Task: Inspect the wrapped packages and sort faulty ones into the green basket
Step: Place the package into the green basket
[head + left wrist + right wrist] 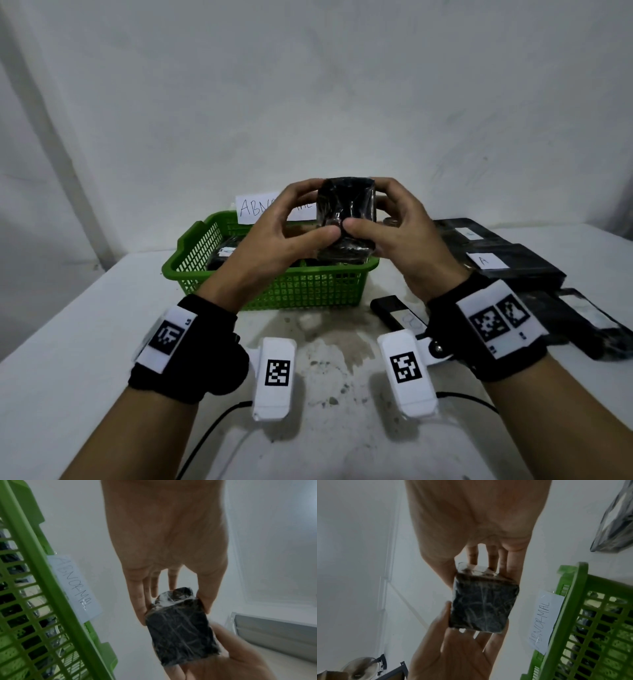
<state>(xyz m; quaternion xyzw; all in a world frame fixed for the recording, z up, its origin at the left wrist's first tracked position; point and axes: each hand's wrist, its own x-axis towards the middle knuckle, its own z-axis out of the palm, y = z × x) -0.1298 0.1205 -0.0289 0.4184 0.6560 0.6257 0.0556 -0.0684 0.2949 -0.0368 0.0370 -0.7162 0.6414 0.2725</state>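
Observation:
A small black package (346,219) wrapped in clear film is held up above the green basket (308,287). My left hand (291,219) grips its left side and my right hand (387,219) grips its right side, thumbs meeting on the near face. In the left wrist view the package (181,631) sits between my fingertips, its film bunched at the top end. The right wrist view shows the package (481,604) held the same way, next to the basket (583,635). The basket (34,601) holds a few dark wrapped packages.
A paper label reading ABNORMAL (253,209) is fixed to the basket's far rim. Several black wrapped packages, one labelled A (513,263), lie on the white table at the right. One narrow package (397,311) lies by my right wrist. Cables run along the table's near edge.

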